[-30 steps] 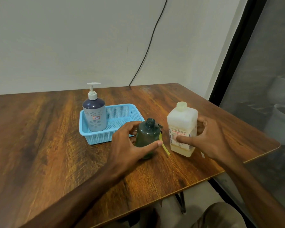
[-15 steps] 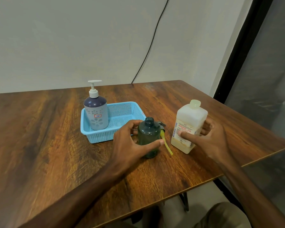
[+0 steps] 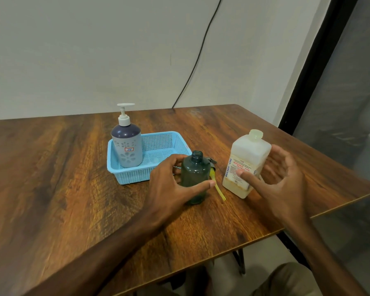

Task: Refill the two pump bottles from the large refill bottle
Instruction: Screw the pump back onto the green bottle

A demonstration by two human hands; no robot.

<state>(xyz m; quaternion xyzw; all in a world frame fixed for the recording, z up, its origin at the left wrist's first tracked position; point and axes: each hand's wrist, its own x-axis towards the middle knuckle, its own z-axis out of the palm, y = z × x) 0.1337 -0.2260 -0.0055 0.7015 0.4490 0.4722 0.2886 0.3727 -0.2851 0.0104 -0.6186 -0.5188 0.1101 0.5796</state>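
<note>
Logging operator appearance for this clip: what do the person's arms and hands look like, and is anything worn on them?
Both arms are bare as far as the frame shows, with no sleeves in view. The left hand and right hand are ungloved, and no watch, wristband or ring is visible. The only clothing in view is khaki trousers at the bottom edge.

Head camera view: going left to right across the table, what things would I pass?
From the left: blue-grey pump bottle standing in the basket → open green bottle → yellow dip tube lying on the table → large refill bottle. The basket, left hand and right hand overlap these, so they are left out.
</note>
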